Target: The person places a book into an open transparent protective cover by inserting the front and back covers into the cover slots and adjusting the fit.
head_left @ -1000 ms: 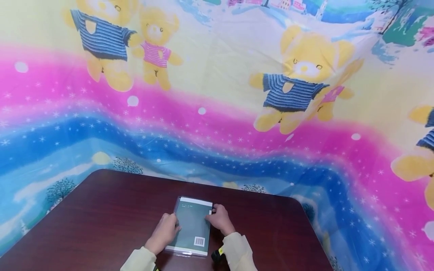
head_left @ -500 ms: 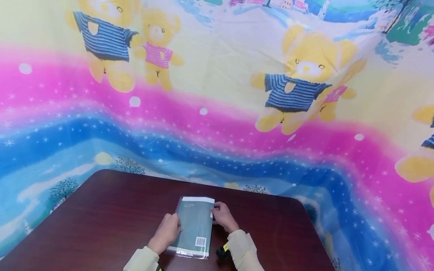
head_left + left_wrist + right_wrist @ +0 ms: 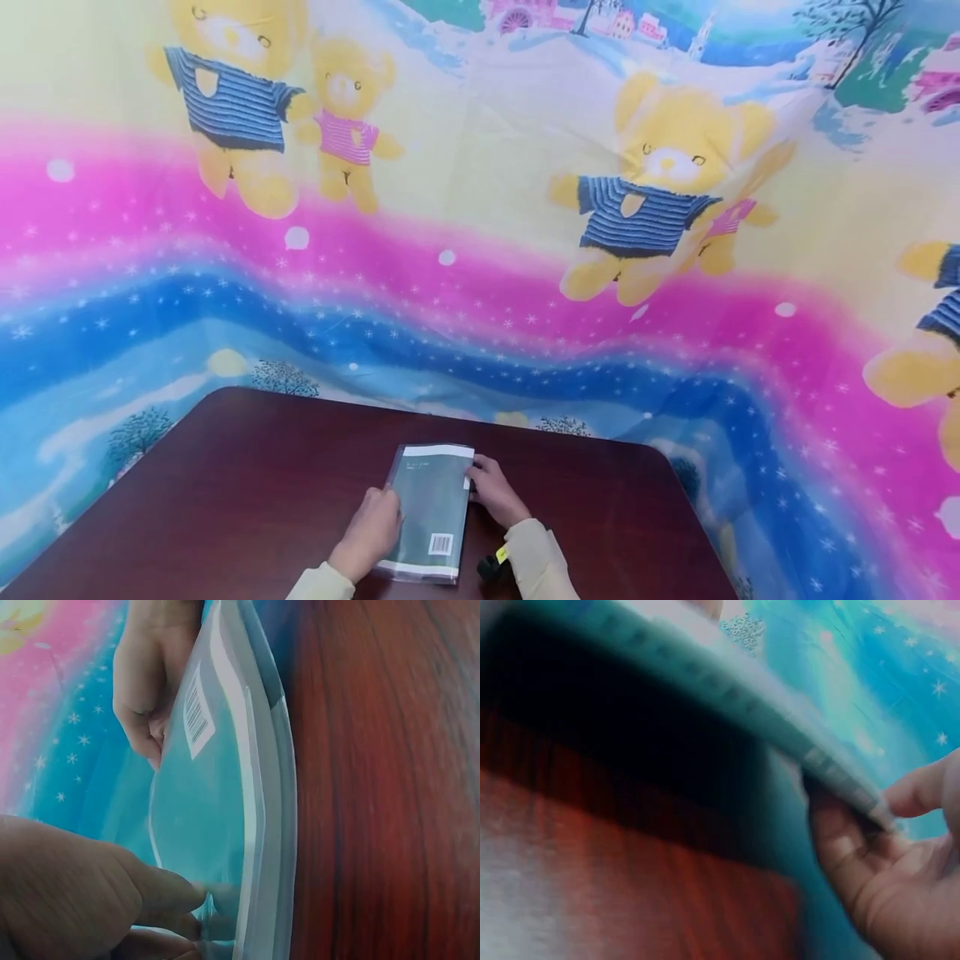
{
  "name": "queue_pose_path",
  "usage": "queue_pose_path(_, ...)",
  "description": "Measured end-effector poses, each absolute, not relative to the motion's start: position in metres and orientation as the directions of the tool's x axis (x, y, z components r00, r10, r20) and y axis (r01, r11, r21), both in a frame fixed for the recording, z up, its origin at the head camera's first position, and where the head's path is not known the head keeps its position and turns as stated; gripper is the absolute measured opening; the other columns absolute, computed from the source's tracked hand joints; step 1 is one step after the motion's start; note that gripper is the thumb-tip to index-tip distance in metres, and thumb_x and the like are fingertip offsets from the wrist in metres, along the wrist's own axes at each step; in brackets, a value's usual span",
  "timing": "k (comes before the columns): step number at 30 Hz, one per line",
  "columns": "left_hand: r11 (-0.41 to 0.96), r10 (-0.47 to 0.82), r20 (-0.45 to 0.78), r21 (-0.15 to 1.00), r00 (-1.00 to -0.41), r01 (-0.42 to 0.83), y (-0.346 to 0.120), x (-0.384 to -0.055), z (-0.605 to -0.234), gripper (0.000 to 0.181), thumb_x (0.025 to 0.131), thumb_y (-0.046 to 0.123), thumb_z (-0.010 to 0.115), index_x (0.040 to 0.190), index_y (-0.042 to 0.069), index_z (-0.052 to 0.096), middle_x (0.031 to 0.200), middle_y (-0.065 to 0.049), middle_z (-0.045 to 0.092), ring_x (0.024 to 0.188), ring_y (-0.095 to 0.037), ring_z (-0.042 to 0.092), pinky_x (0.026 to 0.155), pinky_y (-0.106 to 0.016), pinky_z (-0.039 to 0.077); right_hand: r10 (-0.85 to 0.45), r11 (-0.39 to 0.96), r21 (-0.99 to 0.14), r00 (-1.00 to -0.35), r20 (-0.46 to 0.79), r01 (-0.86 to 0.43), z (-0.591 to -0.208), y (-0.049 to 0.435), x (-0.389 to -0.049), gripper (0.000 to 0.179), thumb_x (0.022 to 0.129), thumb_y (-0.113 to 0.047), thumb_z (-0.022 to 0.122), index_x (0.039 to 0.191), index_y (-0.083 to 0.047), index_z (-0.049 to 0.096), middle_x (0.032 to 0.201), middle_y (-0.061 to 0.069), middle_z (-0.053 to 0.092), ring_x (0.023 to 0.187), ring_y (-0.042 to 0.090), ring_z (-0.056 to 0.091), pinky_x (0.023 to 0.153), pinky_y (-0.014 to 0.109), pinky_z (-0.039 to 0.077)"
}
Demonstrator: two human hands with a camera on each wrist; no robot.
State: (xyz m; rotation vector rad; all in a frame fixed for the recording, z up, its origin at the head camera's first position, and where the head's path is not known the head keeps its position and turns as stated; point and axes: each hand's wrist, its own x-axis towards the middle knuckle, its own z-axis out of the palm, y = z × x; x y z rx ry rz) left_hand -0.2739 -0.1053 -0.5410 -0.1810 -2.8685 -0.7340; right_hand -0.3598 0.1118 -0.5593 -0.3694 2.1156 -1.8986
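Observation:
A thin book (image 3: 431, 508) with a grey-green cover, white end bands and a barcode sits in a clear plastic sleeve. My left hand (image 3: 372, 527) holds its left edge. In the left wrist view the fingertips (image 3: 184, 895) of that hand lie against the glossy sleeve. On the opposite edge my right hand (image 3: 497, 490) grips the book, thumb on top and fingers beneath, as the right wrist view shows. That side stands raised, with dark shadow under it. The left hand's far fingers are hidden.
The book is over a dark red-brown wooden table (image 3: 247, 483). A black strap piece with a yellow tag (image 3: 491, 564) hangs by the right sleeve (image 3: 536, 554). Behind the table hangs a colourful cloth printed with bears (image 3: 660, 167).
My right hand has shifted its hold on the right edge, its fingers moving under the book and that side rising a little. The left hand stays at the left edge.

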Motion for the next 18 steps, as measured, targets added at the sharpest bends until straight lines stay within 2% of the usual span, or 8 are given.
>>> queue_pose_path(4, 0.855, 0.077, 0.211, 0.488, -0.974, 0.173, -0.106, -0.271, -0.540, 0.013, 0.087, 0.001, 0.073, 0.075, 0.000, 0.068, 0.072, -0.011, 0.066, 0.074, -0.025, 0.063, 0.066, -0.044, 0.055, -0.374, 0.004, -1.000, -0.927, 0.004, -0.005, -0.561, 0.110, -0.358, 0.038, 0.110, -0.016, 0.039, 0.140, 0.006, 0.049, 0.123, 0.017, 0.061, 0.104, 0.021, 0.064, 0.086, 0.038, 0.057)
queue_pose_path(7, 0.816, 0.057, 0.203, 0.555, -0.978, 0.163, -0.108, -0.270, -0.538, 0.031, 0.089, 0.001, 0.072, 0.063, 0.007, 0.056, 0.060, -0.001, 0.052, 0.058, -0.015, 0.049, 0.052, -0.034, 0.046, -0.374, -0.062, -0.998, -0.927, 0.026, -0.003, -0.560, 0.109, -0.357, 0.039, 0.110, -0.016, 0.039, 0.140, 0.007, 0.048, 0.119, 0.016, 0.062, 0.100, 0.019, 0.066, 0.083, 0.035, 0.058)
queue_pose_path(9, 0.785, 0.047, 0.197, 0.599, -0.979, 0.159, -0.108, -0.270, -0.536, 0.037, 0.090, 0.001, 0.070, 0.060, 0.009, 0.051, 0.057, -0.001, 0.046, 0.053, -0.012, 0.040, 0.048, -0.030, 0.037, -0.372, -0.095, -0.995, -0.927, 0.042, -0.007, -0.557, 0.109, -0.357, 0.039, 0.110, -0.014, 0.039, 0.140, 0.008, 0.047, 0.115, 0.014, 0.064, 0.097, 0.017, 0.067, 0.081, 0.033, 0.058)
queue_pose_path(10, 0.774, 0.040, 0.192, 0.615, -0.981, 0.152, -0.108, -0.270, -0.534, 0.034, 0.090, 0.001, 0.070, 0.061, 0.007, 0.053, 0.058, -0.002, 0.048, 0.054, -0.012, 0.038, 0.048, -0.029, 0.035, -0.368, -0.107, -0.994, -0.929, 0.047, -0.008, -0.555, 0.109, -0.357, 0.039, 0.109, -0.013, 0.039, 0.140, 0.009, 0.047, 0.113, 0.013, 0.064, 0.096, 0.016, 0.068, 0.080, 0.032, 0.059)
queue_pose_path(12, 0.766, 0.028, 0.207, 0.625, -0.978, 0.154, -0.107, -0.271, -0.529, 0.021, 0.090, 0.002, 0.071, 0.069, 0.001, 0.065, 0.068, -0.008, 0.061, 0.057, -0.014, 0.053, 0.048, -0.030, 0.043, -0.353, -0.132, -0.991, -0.934, 0.057, -0.010, -0.549, 0.110, -0.357, 0.039, 0.108, -0.012, 0.040, 0.139, 0.010, 0.048, 0.109, 0.010, 0.066, 0.093, 0.014, 0.069, 0.079, 0.030, 0.059)
queue_pose_path(14, 0.762, 0.026, 0.228, 0.626, -0.973, 0.167, -0.105, -0.272, -0.524, 0.007, 0.089, 0.003, 0.072, 0.086, -0.003, 0.074, 0.084, -0.015, 0.072, 0.071, -0.022, 0.068, 0.055, -0.036, 0.054, -0.327, -0.143, -0.990, -0.943, 0.060, -0.013, -0.542, 0.112, -0.358, 0.039, 0.107, -0.011, 0.041, 0.138, 0.010, 0.049, 0.105, 0.007, 0.067, 0.090, 0.013, 0.069, 0.076, 0.029, 0.059)
queue_pose_path(16, 0.758, 0.026, 0.251, 0.626, -0.968, 0.183, -0.103, -0.272, -0.519, 0.016, 0.090, 0.005, 0.073, 0.103, -0.004, 0.076, 0.101, -0.019, 0.075, 0.091, -0.029, 0.073, 0.066, -0.042, 0.060, -0.301, -0.149, -0.989, -0.952, 0.059, -0.015, -0.534, 0.113, -0.358, 0.040, 0.106, -0.012, 0.042, 0.138, 0.010, 0.050, 0.103, 0.006, 0.068, 0.088, 0.012, 0.069, 0.074, 0.028, 0.059)
queue_pose_path(18, 0.750, 0.028, 0.272, 0.631, -0.962, 0.200, -0.099, -0.270, -0.514, 0.019, 0.090, 0.007, 0.073, 0.106, -0.003, 0.076, 0.106, -0.019, 0.075, 0.099, -0.032, 0.073, 0.073, -0.045, 0.061, -0.283, -0.154, -0.988, -0.957, 0.061, -0.018, -0.528, 0.115, -0.359, 0.039, 0.106, -0.011, 0.043, 0.138, 0.010, 0.050, 0.102, 0.005, 0.068, 0.086, 0.011, 0.069, 0.073, 0.027, 0.058)
